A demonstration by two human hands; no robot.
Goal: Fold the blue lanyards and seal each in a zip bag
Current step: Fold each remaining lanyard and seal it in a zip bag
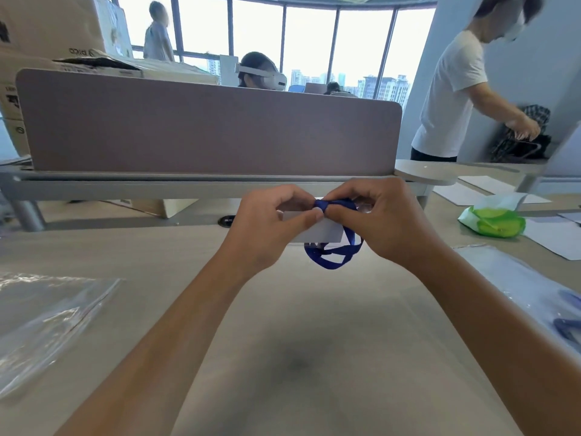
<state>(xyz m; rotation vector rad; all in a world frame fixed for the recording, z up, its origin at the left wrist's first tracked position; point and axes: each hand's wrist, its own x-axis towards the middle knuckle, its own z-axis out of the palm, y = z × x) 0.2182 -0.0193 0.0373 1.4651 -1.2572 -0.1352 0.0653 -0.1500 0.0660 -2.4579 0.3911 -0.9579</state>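
Head view, left hand (267, 221): raised above the counter (283, 309), fingers curled, thumb and forefinger meeting the right hand's at the bunched top of the lanyard.
Head view, right hand (377, 221): raised level with the left, fingers curled, thumb tip pressed against the same bunch.
Grip, left: narrow, pinching the blue lanyard (333, 256) at its gathered end, with a white card (320, 231) just under the thumb; which hand carries the card cannot be told.
Grip, right: narrow, pinching the lanyard's gathered end from the other side.
Lanyard relative to grip: bunch squeezed between the two thumbs; remaining loops hanging below and slightly right of the pinch, crossing each other, partly behind the card, clear of the counter.
Zip bags, left (47, 319): clear, lying flat on the counter near the left edge, well apart from the hands.
Zip bags, right (534, 294): clear, flat near the right edge, blue strap showing inside, blurred.
Elsewhere on counter: green-and-white packet (493, 220) to the right, white sheets (553, 237) beside it.
Behind the hands: mauve divider panel (204, 127) standing along the counter's far edge.
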